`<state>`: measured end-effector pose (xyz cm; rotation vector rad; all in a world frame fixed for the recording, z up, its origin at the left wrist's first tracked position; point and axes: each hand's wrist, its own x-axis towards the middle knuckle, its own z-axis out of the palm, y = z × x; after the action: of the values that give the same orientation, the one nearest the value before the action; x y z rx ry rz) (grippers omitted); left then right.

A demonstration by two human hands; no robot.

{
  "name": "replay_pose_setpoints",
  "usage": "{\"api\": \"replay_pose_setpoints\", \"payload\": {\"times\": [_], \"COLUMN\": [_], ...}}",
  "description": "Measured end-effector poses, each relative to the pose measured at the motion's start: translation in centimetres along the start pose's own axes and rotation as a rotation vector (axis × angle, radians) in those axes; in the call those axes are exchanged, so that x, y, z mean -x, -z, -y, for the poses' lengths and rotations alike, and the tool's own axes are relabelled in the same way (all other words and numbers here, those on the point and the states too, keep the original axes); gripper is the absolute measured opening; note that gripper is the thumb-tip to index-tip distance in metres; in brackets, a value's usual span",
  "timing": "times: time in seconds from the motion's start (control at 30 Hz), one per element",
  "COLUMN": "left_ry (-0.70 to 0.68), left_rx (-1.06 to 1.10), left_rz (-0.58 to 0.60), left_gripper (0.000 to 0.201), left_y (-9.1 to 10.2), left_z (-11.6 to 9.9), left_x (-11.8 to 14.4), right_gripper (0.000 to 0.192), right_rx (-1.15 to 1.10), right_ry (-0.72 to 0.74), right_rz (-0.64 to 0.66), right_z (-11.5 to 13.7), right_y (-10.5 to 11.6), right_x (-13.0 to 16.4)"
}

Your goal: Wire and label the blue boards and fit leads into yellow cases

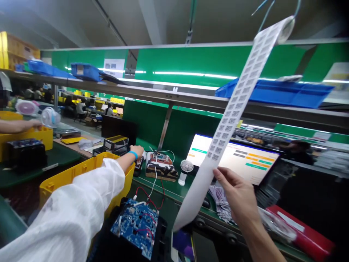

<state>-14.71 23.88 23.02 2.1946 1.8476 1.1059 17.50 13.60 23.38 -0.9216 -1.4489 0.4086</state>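
My right hand (pixel 240 191) pinches the edge of a long label strip (pixel 231 112) between thumb and fingers. The strip hangs from a label roll (pixel 286 31); printed codes cover its upper part, and its curled lower end is blank. Stretched forward, my left hand (pixel 137 152) has its fingers curled at a dark object (pixel 139 167) beside the yellow bin (pixel 89 171). What those fingers hold is hidden. A blue circuit board (pixel 137 225) with red wires and a lit red spot lies below, between my arms.
A small white fan (pixel 187 167) stands before a lit monitor (pixel 256 160). Cables (pixel 220 203) and a red object (pixel 302 233) lie right. Blue trays (pixel 283 92) rest on the shelf overhead. At left, another person's hand (pixel 34 124) is over a yellow bin.
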Motion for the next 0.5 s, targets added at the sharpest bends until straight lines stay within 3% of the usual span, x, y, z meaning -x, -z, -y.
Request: {"api": "replay_pose_setpoints", "payload": {"times": [0.13, 0.27, 0.4, 0.47, 0.5], "left_ry": [0.085, 0.093, -0.076, -0.227, -0.358], "left_rx": [-0.186, -0.303, -0.279, -0.237, -0.167], "left_rz": [-0.104, -0.032, 0.107, 0.147, 0.088], "left_gripper": [0.035, 0.046, 0.064, 0.055, 0.047], "left_y": [-2.6, -2.3, -0.5, -0.1, -0.3], "left_z": [2.2, 2.5, 1.6, 1.1, 0.8], "left_x": [1.2, 0.0, 0.8, 3.6, 5.7], "right_gripper": [0.047, 0.060, 0.036, 0.028, 0.027], "right_rx": [0.021, 0.256, 0.537, 0.688, 0.758], "right_ry": [-0.113, -0.254, -0.337, -0.355, -0.355], "right_rz": [0.013, 0.026, 0.053, 0.080, 0.088], "right_z": [-5.7, -13.9, -21.9, -25.1, -26.5], "right_y": [1.3, 2.7, 3.3, 3.1, 2.9], "right_x": [-0.9, -1.8, -1.1, -0.5, -0.2]}}
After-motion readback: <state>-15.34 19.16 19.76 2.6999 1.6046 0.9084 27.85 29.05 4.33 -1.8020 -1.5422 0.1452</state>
